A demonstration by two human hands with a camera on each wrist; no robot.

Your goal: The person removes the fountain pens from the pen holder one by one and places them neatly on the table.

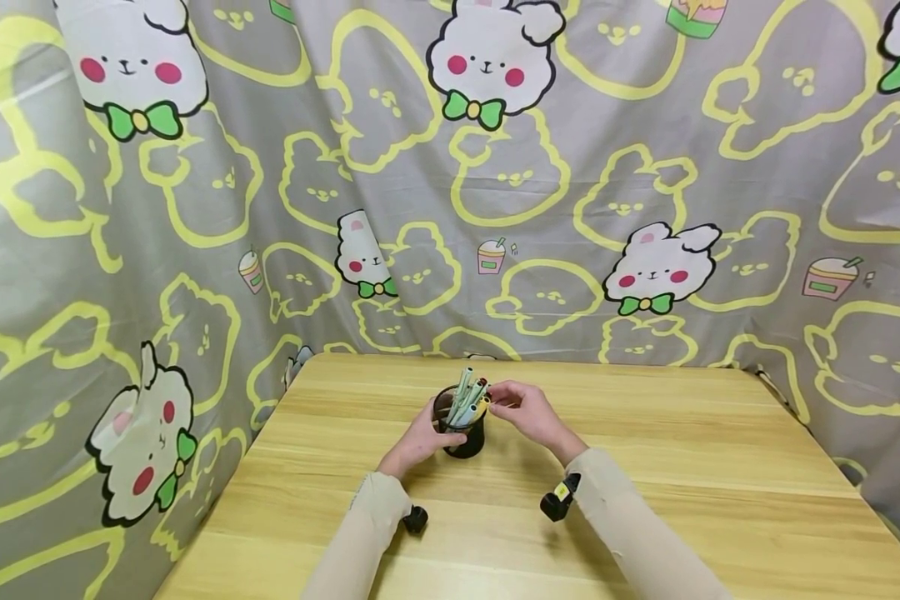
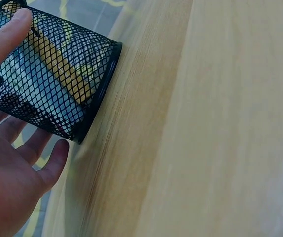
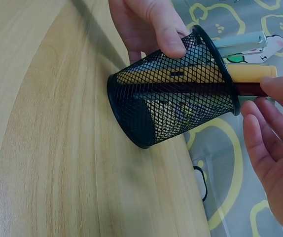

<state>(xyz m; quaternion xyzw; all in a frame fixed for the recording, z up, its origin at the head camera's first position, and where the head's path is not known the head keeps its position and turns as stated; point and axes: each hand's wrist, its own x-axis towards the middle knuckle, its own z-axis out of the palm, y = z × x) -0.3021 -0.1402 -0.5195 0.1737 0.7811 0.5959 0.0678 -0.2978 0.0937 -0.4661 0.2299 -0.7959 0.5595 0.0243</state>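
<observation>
A black mesh pen holder [image 1: 465,447] with several pens inside is near the far middle of the table, slightly tilted in the head view. My left hand [image 1: 420,435] grips its side, the thumb [image 2: 14,37] lying across the mesh near the rim. At the mouth of the holder, my right hand [image 1: 528,410] pinches the end of a dark red pen [image 3: 250,89] between thumb and fingers. Beside that pen stand a yellow marker [image 3: 250,73] and pale green pens [image 3: 242,42]. Most of each pen sits behind the mesh.
The wooden table [image 1: 682,467] stretches out around both hands. Behind it and along the left hangs a grey curtain [image 1: 555,275] with cartoon animals. Each wrist wears a small black camera, such as the right wrist camera [image 1: 558,500].
</observation>
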